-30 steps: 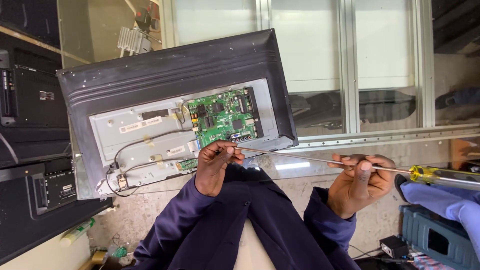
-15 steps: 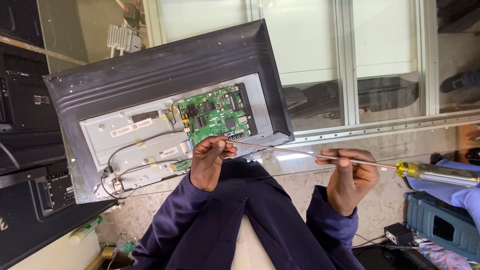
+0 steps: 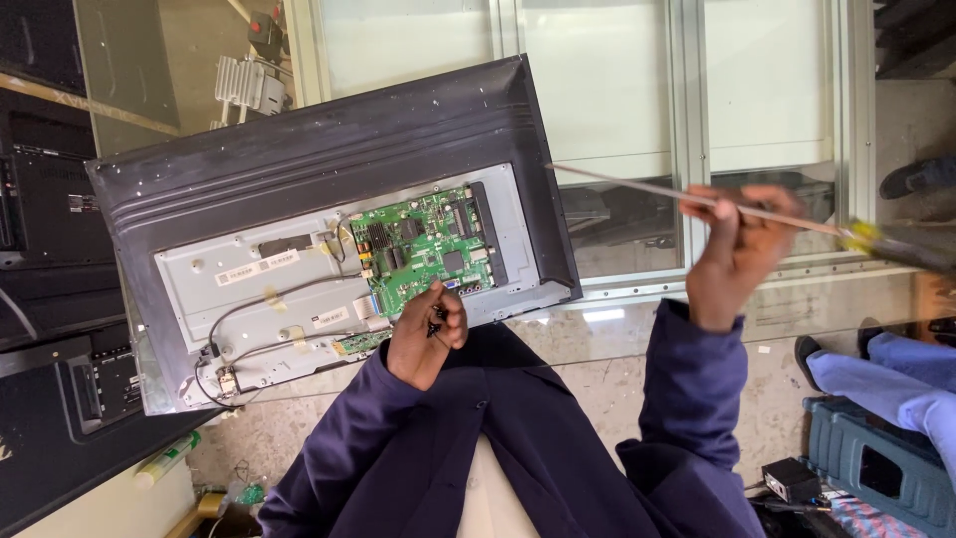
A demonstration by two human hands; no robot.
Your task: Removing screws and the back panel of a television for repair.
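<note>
A dark flat-screen television (image 3: 329, 139) lies with its back panel off, showing a grey metal chassis (image 3: 249, 289), a green circuit board (image 3: 423, 244) and black cables (image 3: 264, 299). My left hand (image 3: 426, 334) rests at the board's lower edge with its fingers pinched on something small and dark. Off to the right and clear of the television, my right hand (image 3: 735, 254) is raised and grips the long thin shaft of a screwdriver (image 3: 697, 199). Its yellow and dark handle (image 3: 886, 244) points right.
More dark television sets (image 3: 50, 299) are stacked at the left. A glass window with a metal frame (image 3: 687, 130) stands behind. Another person's blue-trousered legs (image 3: 896, 384) are at the right, above a blue-grey case (image 3: 876, 463). A small black box (image 3: 792, 478) lies nearby.
My right hand has lifted the screwdriver up and to the right, and its tip has come away from my left hand. My left hand has stayed at the board's edge.
</note>
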